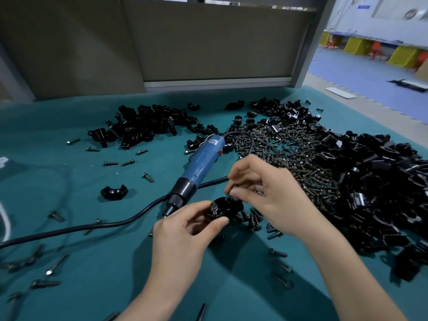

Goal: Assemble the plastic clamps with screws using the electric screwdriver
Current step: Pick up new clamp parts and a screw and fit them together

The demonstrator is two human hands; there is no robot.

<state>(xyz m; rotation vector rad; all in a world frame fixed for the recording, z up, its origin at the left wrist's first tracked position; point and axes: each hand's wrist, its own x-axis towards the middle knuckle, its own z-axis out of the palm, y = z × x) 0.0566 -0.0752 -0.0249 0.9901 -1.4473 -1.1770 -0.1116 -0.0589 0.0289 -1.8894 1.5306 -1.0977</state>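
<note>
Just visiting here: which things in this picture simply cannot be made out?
Head view:
1. Electric screwdriver: bit tip hidden behind the left hand.
2. Screw pinched by the right hand above the black clamp: almost covered by its fingers.
3. Black cable: far end cut off by the left edge.
4. White object at the left edge: cut off, unidentifiable.

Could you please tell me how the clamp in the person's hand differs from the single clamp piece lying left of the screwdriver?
The held clamp is gripped by the left hand; the lone clamp piece lies untouched on the teal cloth. The held clamp has a screw standing in it, and the right hand pinches a second screw at it; the lone clamp piece shows no screw. Both are glossy black plastic.
</note>
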